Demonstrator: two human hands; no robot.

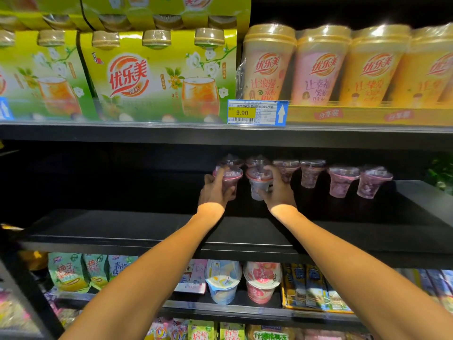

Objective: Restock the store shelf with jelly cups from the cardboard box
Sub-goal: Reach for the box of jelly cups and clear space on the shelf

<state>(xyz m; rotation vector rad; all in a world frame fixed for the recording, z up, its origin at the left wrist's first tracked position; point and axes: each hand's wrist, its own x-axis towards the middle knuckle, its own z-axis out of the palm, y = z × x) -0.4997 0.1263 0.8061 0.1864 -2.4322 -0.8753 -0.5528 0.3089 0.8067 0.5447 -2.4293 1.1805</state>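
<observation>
Both my arms reach deep into the dark middle shelf (147, 229). My left hand (215, 190) grips a purple jelly cup (229, 179) with a clear domed lid. My right hand (277, 190) grips a paler jelly cup (258, 182) just to its right. Both cups are upright, near the back of the shelf; whether they rest on the shelf board I cannot tell. Behind and to the right stands a row of several pink and purple jelly cups (340, 180). The cardboard box is not in view.
The shelf above holds green tea multipacks (157, 77) and milk tea cups (321, 65), with a price tag (256, 112) on its edge. Below are snack bags (71, 271) and pudding cups (261, 280). The middle shelf's left half is dark and bare.
</observation>
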